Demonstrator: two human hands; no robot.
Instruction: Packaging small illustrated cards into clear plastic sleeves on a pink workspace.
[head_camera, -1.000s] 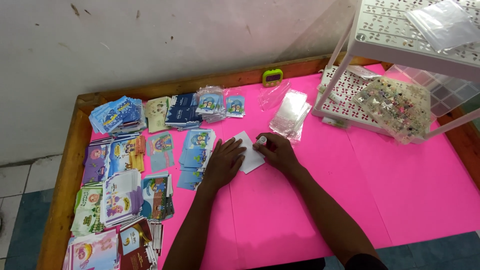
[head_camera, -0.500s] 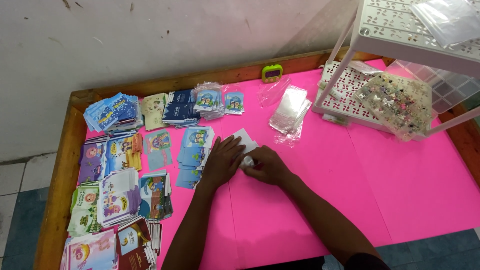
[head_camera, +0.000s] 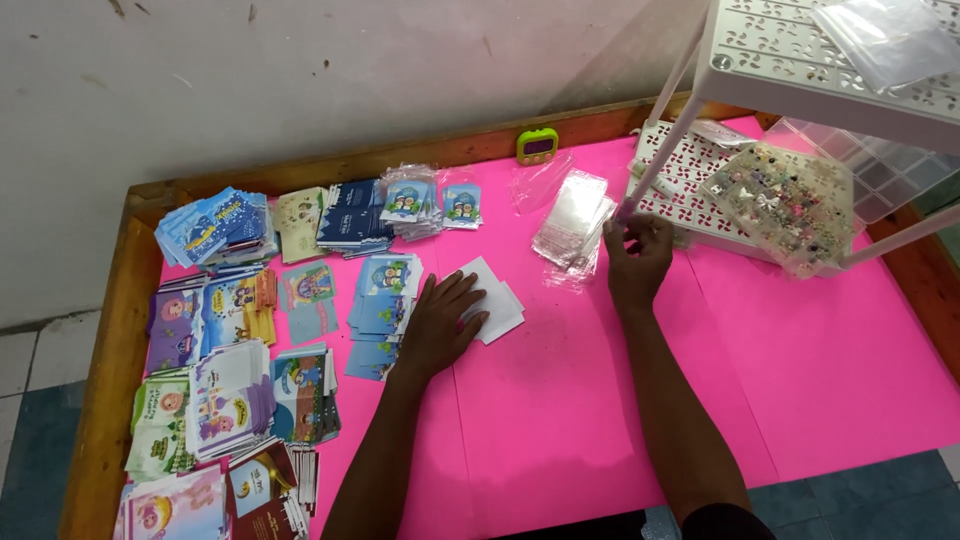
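Note:
My left hand lies flat with its fingers spread on the left part of a small stack of white paper pieces on the pink table top. My right hand is stretched out to the front edge of the white rack's lower shelf, beside a pile of clear plastic sleeves. Its fingers are curled with the back of the hand towards me, so what they hold is hidden.
Stacks of colourful printed cards cover the table's left side. A green timer stands at the back wooden rim. On the white rack rest a clear box of small trinkets and a plastic bag.
My right hand has left the white paper, where it held a small white tube, and moved up and right to the rack's shelf. My left hand stays on the paper.

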